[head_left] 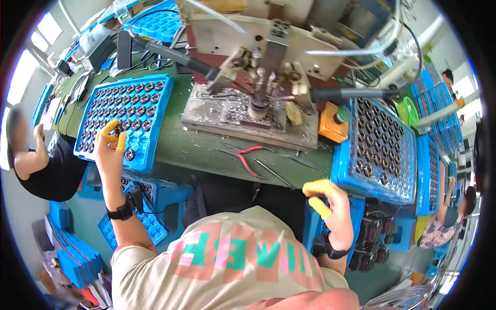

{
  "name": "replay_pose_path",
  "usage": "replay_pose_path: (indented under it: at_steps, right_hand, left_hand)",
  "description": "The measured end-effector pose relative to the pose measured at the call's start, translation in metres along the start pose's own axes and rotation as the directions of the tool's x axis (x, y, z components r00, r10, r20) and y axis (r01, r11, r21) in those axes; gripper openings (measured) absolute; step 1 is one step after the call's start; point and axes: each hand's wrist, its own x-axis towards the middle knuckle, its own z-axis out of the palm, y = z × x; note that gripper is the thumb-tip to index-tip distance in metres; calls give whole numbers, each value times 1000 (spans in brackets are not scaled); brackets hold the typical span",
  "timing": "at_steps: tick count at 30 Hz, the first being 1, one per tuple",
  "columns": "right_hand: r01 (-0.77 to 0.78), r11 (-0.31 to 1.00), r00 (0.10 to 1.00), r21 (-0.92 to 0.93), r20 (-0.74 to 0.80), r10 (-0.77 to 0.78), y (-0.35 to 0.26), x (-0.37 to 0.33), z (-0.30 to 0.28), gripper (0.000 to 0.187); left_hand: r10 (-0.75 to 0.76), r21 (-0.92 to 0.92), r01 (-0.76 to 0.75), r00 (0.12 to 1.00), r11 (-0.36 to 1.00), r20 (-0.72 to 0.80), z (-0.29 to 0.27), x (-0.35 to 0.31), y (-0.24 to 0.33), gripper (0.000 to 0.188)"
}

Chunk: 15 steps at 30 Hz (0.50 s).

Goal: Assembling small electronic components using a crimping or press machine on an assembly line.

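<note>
Reaches with the left hand [109,150], yellow covers on the fingertips, over a shallow blue plastic tray [160,121] at the left end of the green-topped bench [173,147]. Bends finger and thumb down among small, round, dark parts [137,124] seated in the pockets. Cannot tell whether pinching a part or only hovering above one. Holds the right hand [337,206] just beside the bench's near edge, right of the middle: covered finger and thumb spread apart, nothing visible between.

Covers the fingertips probably for grip and cleanliness; gives each part a separate pocket probably against knocking and rolling.

Extends the left forearm away from the body, elbow out, wrist nearly straight. Bends the right elbow close to the torso, forearm raised, fingers curving leftward toward the bench's middle.

Between the hands, toward the near edge: red-handled pliers [251,149] and a thin metal rod [275,173], presumably laid there for easy reach. Farther back: a thick, scrap-strewn grey metal base plate [206,116] below an upright steel column [267,67], with black rod-shaped handles [356,94] slanting in from both sides, apparently aimed at one central spot. At the bench's right end: a second blue tray [338,170], likewise bearing dark round parts.
</note>
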Motion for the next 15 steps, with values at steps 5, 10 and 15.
replay_pose_path:
  at_steps: [5,10,15]
  right_hand:
    - [137,973,951,-187,-251,-182,-11,82,42,28]
    - [218,964,911,-151,-324,-256,-15,124,61,40]
    - [261,963,897,-63,-353,-266,-15,155,75,51]
  left_hand:
    - [71,-134,-62,995,989,66,2,-13,-6,43]
    - [16,-167,4,993,986,114,-5,-16,3,45]
    - [6,-387,46,991,921,133,8,-16,14,51]
